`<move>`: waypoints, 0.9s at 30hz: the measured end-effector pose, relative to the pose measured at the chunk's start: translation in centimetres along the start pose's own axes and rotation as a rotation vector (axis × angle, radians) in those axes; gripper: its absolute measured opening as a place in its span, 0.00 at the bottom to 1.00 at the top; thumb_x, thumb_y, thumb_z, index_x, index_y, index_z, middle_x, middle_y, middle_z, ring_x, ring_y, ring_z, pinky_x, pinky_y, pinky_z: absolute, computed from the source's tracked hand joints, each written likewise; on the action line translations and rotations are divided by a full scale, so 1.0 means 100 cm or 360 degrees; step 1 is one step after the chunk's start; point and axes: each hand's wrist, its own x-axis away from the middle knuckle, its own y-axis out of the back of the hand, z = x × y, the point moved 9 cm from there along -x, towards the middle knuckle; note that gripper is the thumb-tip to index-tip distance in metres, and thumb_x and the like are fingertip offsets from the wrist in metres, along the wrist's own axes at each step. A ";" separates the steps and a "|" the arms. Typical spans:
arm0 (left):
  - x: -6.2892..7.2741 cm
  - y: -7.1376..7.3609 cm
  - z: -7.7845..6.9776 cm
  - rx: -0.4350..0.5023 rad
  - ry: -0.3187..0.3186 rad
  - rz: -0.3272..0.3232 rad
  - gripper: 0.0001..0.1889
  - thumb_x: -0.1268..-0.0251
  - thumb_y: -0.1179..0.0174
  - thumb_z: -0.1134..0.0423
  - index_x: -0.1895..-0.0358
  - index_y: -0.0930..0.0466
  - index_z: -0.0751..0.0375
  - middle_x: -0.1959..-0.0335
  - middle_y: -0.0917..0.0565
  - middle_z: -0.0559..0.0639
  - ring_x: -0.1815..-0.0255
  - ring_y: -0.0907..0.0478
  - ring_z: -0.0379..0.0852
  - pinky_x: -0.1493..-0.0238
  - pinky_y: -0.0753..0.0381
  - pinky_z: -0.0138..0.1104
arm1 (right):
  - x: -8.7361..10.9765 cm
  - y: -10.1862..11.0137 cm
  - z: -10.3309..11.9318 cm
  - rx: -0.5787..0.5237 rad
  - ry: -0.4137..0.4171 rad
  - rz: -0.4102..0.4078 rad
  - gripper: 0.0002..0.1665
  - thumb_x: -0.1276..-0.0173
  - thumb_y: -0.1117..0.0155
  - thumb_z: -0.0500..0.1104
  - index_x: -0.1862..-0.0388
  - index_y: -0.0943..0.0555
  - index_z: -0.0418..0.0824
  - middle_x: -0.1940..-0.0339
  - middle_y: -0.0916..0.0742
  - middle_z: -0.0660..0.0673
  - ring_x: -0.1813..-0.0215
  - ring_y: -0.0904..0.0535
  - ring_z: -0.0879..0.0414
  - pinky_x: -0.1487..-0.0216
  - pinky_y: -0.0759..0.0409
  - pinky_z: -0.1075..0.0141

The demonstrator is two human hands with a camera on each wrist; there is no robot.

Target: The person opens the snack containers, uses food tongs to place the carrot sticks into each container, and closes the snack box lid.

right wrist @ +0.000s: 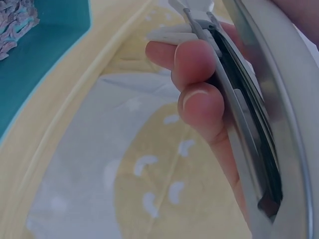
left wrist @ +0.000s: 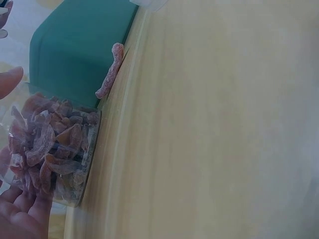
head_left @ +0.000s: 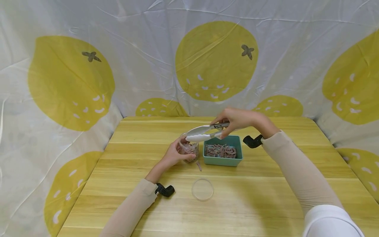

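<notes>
My left hand (head_left: 175,154) grips a clear jar (left wrist: 55,144) part-filled with brownish, powder-dusted dried strips, its fingers wrapped round the side. Metal tongs with white tips (head_left: 197,138) are held in my right hand (head_left: 237,119); those tips reach the mouth of the jar. In the right wrist view, fingers (right wrist: 197,62) curl round the steel handles (right wrist: 244,114). Whether the tips hold a strip I cannot tell. Just right of the jar stands a teal rectangular box (head_left: 223,161) with more strips (head_left: 220,150) inside.
One loose strip (left wrist: 110,72) lies on the table beside the box, close to the jar. Nearer to me, a round clear lid (head_left: 202,190) rests flat on the wooden table (head_left: 142,210). A lemon-patterned cloth (head_left: 142,65) hangs behind the table and along its sides.
</notes>
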 end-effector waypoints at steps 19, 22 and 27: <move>0.003 -0.002 -0.006 0.0010 0.0024 0.0031 0.41 0.48 0.29 0.80 0.29 0.36 0.69 0.31 0.32 0.71 0.30 0.35 0.65 0.33 0.31 0.37 | 0.057 -0.006 -0.043 -0.0025 -0.0260 0.0011 0.40 0.47 0.18 0.49 0.35 0.20 0.39 0.83 0.36 0.55 0.80 0.46 0.63 0.75 0.40 0.68; 0.006 -0.004 -0.017 -0.0001 0.0028 0.0049 0.39 0.47 0.29 0.80 0.30 0.35 0.69 0.32 0.31 0.70 0.30 0.35 0.66 0.35 0.30 0.34 | 0.060 -0.013 -0.048 -0.0039 -0.0278 0.0058 0.40 0.48 0.18 0.48 0.36 0.20 0.37 0.81 0.32 0.54 0.81 0.46 0.63 0.75 0.40 0.68; 0.009 -0.005 -0.027 -0.0007 0.0012 0.0060 0.37 0.46 0.30 0.79 0.31 0.34 0.70 0.33 0.31 0.72 0.31 0.35 0.68 0.36 0.29 0.35 | 0.063 -0.026 -0.057 -0.0068 -0.0359 0.0147 0.42 0.49 0.17 0.49 0.36 0.21 0.36 0.77 0.28 0.45 0.80 0.46 0.62 0.75 0.41 0.68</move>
